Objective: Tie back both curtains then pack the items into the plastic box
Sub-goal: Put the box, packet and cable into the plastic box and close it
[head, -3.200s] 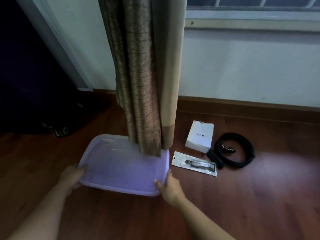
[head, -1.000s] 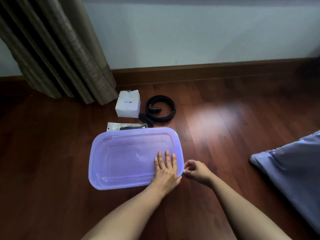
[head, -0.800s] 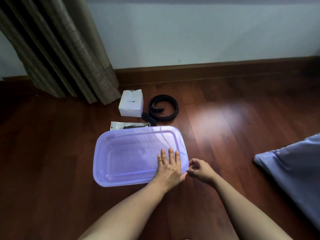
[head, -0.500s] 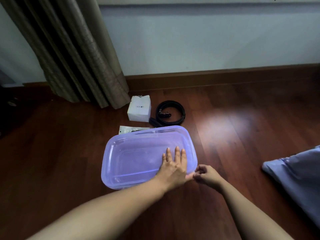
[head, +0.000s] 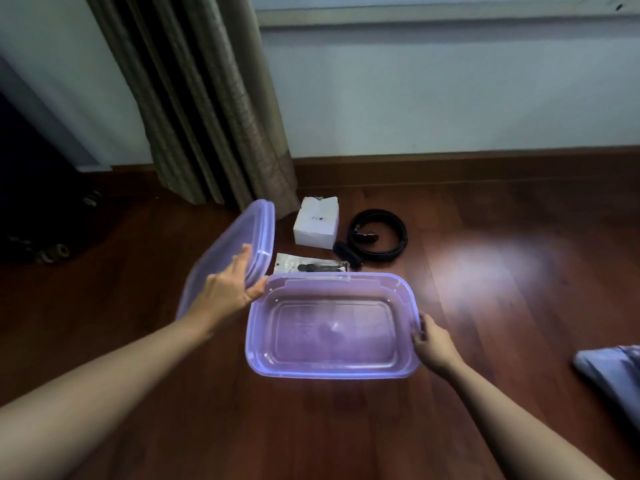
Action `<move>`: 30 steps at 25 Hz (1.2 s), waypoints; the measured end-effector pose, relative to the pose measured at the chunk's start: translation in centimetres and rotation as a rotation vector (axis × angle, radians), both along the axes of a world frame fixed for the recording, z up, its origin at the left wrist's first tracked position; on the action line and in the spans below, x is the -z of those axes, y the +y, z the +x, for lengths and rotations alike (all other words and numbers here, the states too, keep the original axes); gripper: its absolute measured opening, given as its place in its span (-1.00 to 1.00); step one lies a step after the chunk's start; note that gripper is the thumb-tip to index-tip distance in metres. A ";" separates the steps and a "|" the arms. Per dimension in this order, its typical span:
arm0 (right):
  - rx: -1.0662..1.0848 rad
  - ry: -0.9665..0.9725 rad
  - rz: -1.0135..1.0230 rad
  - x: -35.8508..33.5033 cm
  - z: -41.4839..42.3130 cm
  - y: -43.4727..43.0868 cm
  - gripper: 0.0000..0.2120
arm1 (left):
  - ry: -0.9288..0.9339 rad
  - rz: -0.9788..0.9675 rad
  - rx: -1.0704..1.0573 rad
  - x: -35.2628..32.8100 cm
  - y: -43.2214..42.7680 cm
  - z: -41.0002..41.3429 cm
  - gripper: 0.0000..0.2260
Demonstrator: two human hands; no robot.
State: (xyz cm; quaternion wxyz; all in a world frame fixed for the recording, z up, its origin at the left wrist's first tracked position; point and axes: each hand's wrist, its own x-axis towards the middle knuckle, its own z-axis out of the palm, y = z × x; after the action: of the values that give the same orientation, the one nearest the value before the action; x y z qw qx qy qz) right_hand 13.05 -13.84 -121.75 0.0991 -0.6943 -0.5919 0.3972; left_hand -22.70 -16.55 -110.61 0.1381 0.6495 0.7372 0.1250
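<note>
Both hands are busy: my left hand (head: 227, 292) grips the lid (head: 258, 230) by its near edge, thumb and fingers closed on it, holding it tilted in the air left of the box (head: 329, 327). My right hand (head: 431, 344) pinches the box's right rim with curled fingers. The box sits open and empty on the floor (head: 485, 306). Just beyond it lie a packet (head: 308, 266), a carton (head: 316, 223) and a coiled strap (head: 377, 235), near the curtain (head: 207, 98). Blue cloth (head: 616, 372) lies far right.
</note>
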 end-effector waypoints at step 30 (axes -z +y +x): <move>-0.356 -0.393 0.314 -0.3 -2.4 4.6 -0.37 | 0.127 -0.096 0.032 4.9 9.2 -2.7 -0.44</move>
State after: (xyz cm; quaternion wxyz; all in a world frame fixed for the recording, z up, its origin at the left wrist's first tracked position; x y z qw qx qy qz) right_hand 10.67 -9.26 -121.47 0.0176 -0.6192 -0.7663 0.1702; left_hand -25.44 -7.39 -115.53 0.1241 0.6605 0.7391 0.0459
